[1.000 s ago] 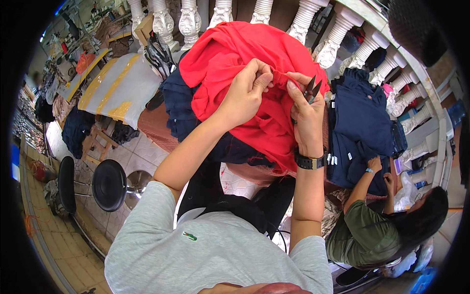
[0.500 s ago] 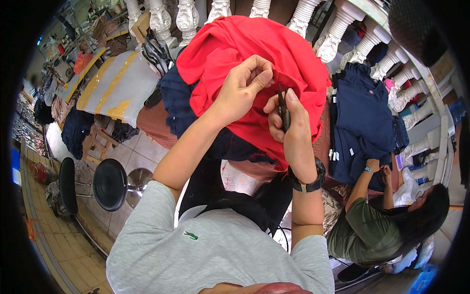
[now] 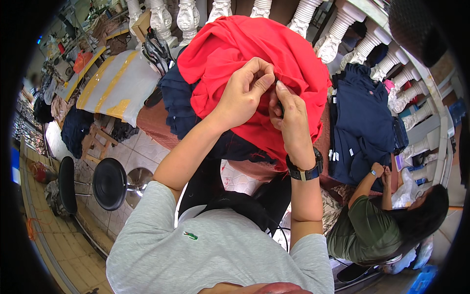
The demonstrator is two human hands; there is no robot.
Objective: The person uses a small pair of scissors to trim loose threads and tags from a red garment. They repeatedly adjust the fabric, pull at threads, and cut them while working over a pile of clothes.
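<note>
A big heap of red fabric (image 3: 220, 54) lies in front of me, on top of folded navy cloth (image 3: 175, 104). Over the middle of the red heap, my left hand (image 3: 245, 95) is closed in a pinch, thumb against fingertips, on a bit of the fabric. Close beside it, my right hand (image 3: 295, 120) is wrapped round small dark thread snips (image 3: 280, 106). Its fingers hide most of the snips, and the blades' tips cannot be made out. The fingertips of both hands nearly meet. Loose red threads hang at the heap's lower edge.
Navy garments (image 3: 362, 117) with white tags are stacked at the right, where a co-worker in a green shirt (image 3: 367, 230) works with both hands. White balusters (image 3: 188, 22) line the far side. A taped package (image 3: 110, 85) and a black round stool (image 3: 110, 183) are at left.
My right hand has moved up and turned in toward my left fingertips, so the snips' blades no longer show. My left hand has barely shifted.
</note>
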